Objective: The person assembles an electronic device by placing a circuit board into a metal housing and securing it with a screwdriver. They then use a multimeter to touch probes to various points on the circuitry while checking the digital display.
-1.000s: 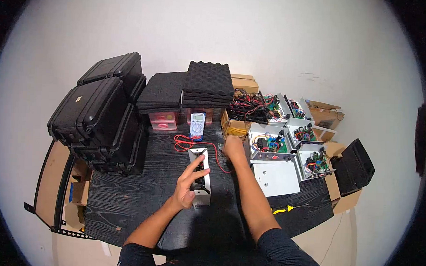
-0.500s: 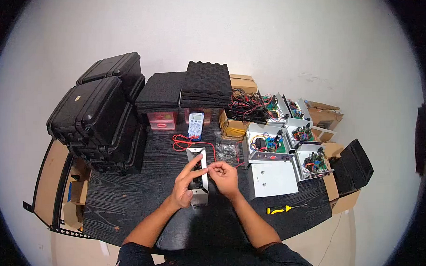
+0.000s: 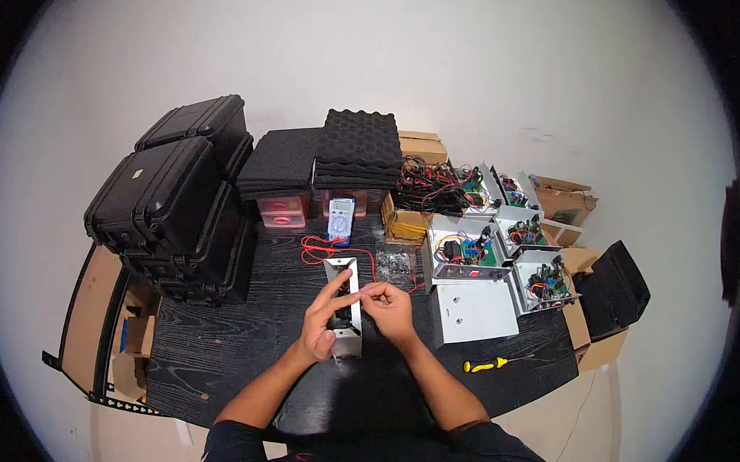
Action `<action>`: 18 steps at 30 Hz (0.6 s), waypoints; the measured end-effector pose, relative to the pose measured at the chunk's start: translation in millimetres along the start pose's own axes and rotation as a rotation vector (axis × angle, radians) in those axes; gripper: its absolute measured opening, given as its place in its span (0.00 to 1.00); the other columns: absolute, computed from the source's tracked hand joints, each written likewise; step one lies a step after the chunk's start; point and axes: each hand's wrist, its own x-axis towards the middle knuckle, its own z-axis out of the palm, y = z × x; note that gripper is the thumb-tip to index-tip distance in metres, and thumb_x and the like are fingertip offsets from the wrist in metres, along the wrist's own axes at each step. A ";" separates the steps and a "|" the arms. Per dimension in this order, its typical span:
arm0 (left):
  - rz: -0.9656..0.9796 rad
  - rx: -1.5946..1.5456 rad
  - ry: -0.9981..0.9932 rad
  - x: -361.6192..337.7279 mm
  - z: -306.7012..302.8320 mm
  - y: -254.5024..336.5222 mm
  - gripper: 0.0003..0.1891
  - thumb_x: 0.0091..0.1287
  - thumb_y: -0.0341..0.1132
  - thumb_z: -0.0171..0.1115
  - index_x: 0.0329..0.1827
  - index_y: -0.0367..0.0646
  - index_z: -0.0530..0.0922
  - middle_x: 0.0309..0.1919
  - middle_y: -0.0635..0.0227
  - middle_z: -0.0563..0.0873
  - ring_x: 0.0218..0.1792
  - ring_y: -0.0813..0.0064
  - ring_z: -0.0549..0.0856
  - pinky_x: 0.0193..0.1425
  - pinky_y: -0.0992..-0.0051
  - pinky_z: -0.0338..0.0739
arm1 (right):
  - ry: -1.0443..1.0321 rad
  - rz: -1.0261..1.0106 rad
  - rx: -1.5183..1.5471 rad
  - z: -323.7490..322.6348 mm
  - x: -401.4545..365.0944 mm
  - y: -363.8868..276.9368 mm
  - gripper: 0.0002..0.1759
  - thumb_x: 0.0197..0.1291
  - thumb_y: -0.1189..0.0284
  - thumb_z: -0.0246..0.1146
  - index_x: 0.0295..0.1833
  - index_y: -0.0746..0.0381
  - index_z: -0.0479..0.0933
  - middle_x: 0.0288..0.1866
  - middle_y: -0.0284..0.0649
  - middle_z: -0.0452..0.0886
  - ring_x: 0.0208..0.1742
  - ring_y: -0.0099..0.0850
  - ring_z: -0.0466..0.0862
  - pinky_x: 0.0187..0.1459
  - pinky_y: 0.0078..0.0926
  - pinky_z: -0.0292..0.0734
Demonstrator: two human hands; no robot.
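A narrow white metal enclosure point(image 3: 348, 343) stands on the dark table in front of me, with dark parts inside it. My left hand point(image 3: 322, 323) lies over its left side, open, the index and middle fingers spread apart across the opening. At the enclosure's right edge my right hand point(image 3: 390, 307) is closed in a pinch, its fingertips meeting the tip of a left finger. Whatever sits in that pinch is too small or hidden to make out.
Beyond the enclosure lies a multimeter point(image 3: 340, 220) with red leads point(image 3: 312, 252). On the right are open white housings with circuit boards point(image 3: 471, 251), a white cover point(image 3: 475, 312) and a yellow-handled screwdriver point(image 3: 487, 365). Black cases point(image 3: 163, 191) are stacked left, foam sheets point(image 3: 358, 141) behind.
Both hands keep nearly the same pose at the enclosure. The whole view has shifted very slightly; nothing on the table has visibly moved.
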 end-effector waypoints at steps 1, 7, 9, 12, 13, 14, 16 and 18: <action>-0.001 -0.005 0.000 -0.4 -0.1 -0.5 0.46 0.78 0.71 0.39 0.71 0.35 0.82 0.80 0.30 0.68 0.80 0.35 0.72 0.83 0.49 0.63 | 0.013 0.013 0.058 0.8 0.0 -0.1 0.08 0.70 0.84 0.71 0.51 0.68 0.82 0.52 0.38 0.87 0.48 0.19 0.86 0.51 0.19 0.84; 0.003 -0.002 0.008 -0.6 0.7 -1.7 0.46 0.78 0.72 0.39 0.72 0.36 0.82 0.80 0.30 0.69 0.80 0.36 0.71 0.83 0.49 0.63 | -0.045 0.110 0.086 -4.9 7.7 -9.2 0.12 0.71 0.82 0.71 0.57 0.67 0.80 0.47 0.35 0.87 0.45 0.21 0.88 0.49 0.21 0.86; -0.006 -0.008 0.007 -0.4 0.4 -0.2 0.46 0.78 0.72 0.39 0.72 0.36 0.82 0.80 0.30 0.69 0.80 0.36 0.71 0.84 0.49 0.63 | -0.077 0.149 0.079 -6.6 8.9 -15.2 0.10 0.72 0.80 0.71 0.56 0.67 0.81 0.46 0.34 0.87 0.45 0.21 0.87 0.49 0.22 0.86; -0.007 -0.010 0.008 -0.6 0.8 -1.2 0.46 0.78 0.72 0.39 0.72 0.36 0.82 0.80 0.30 0.69 0.80 0.36 0.71 0.84 0.49 0.62 | -0.129 0.190 0.048 -10.9 11.5 -10.6 0.07 0.76 0.76 0.69 0.53 0.67 0.83 0.44 0.33 0.88 0.42 0.19 0.86 0.44 0.20 0.85; -0.006 -0.010 0.009 -1.1 1.0 -1.6 0.46 0.78 0.72 0.39 0.72 0.36 0.82 0.80 0.30 0.69 0.80 0.35 0.71 0.84 0.49 0.62 | -0.129 0.189 -0.020 -11.3 11.8 -8.8 0.07 0.76 0.74 0.69 0.52 0.66 0.83 0.42 0.33 0.88 0.40 0.18 0.85 0.43 0.20 0.83; -0.007 -0.014 0.007 -1.0 0.9 -1.6 0.46 0.78 0.72 0.40 0.72 0.36 0.82 0.80 0.30 0.69 0.80 0.35 0.71 0.84 0.48 0.62 | -0.130 0.186 -0.088 -11.1 12.6 -6.8 0.07 0.77 0.73 0.69 0.51 0.66 0.83 0.41 0.33 0.88 0.39 0.18 0.84 0.41 0.20 0.82; -0.009 -0.021 0.004 -1.0 0.4 -1.1 0.46 0.78 0.72 0.40 0.72 0.36 0.81 0.80 0.30 0.68 0.80 0.35 0.71 0.84 0.48 0.62 | -0.137 0.136 -0.288 -11.9 13.3 -9.8 0.08 0.77 0.71 0.68 0.49 0.66 0.83 0.39 0.33 0.88 0.36 0.17 0.83 0.39 0.20 0.80; 0.001 -0.018 0.005 -0.4 0.1 -1.2 0.46 0.78 0.71 0.40 0.72 0.36 0.81 0.80 0.30 0.68 0.81 0.35 0.71 0.83 0.48 0.62 | -0.148 0.035 -0.550 -15.0 13.7 -17.9 0.08 0.77 0.71 0.66 0.48 0.66 0.83 0.38 0.34 0.87 0.33 0.17 0.81 0.36 0.22 0.78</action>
